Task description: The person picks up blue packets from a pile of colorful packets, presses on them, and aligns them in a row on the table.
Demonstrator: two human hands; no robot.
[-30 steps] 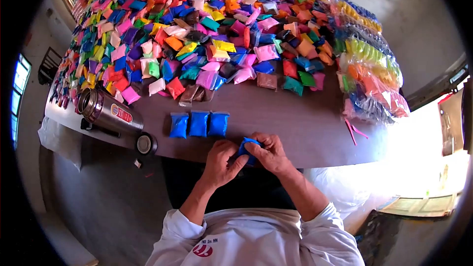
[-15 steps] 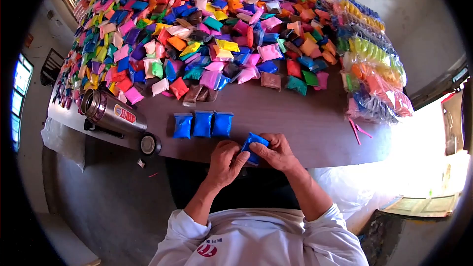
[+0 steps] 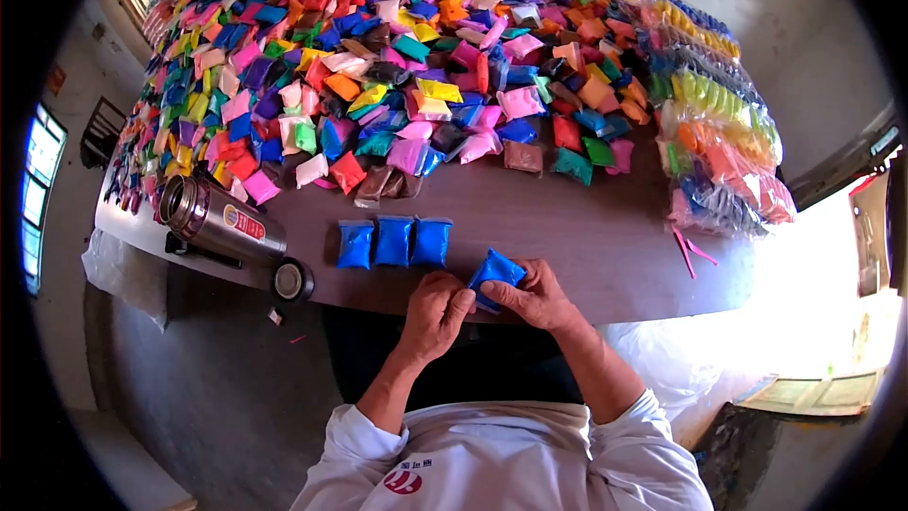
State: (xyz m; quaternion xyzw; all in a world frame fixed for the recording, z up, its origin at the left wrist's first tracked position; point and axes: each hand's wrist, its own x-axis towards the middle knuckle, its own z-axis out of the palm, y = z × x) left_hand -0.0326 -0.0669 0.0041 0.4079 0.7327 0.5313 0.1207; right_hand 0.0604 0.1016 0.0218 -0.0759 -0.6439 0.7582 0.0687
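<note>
Both hands meet at the table's near edge around a small blue packet (image 3: 497, 270). My right hand (image 3: 535, 295) grips it from the right, thumb lying across its lower part. On the packet's left edge, my left hand (image 3: 439, 308) is closed, thumb and fingertips pinching its lower left corner. Just beyond my left hand, three similar blue packets (image 3: 393, 241) lie side by side in a row on the brown table (image 3: 605, 255).
A large heap of coloured packets (image 3: 378, 66) covers the table's far side. At left lies a steel flask (image 3: 222, 220), its black lid (image 3: 292, 279) at the edge. Clear bags of packets (image 3: 724, 151) stack at right, near pink strips (image 3: 691, 251).
The blue packet has turned slightly between my hands, its upper part now standing higher and fuller. My right thumb has slid lower on it. The whole view has shifted slightly.
</note>
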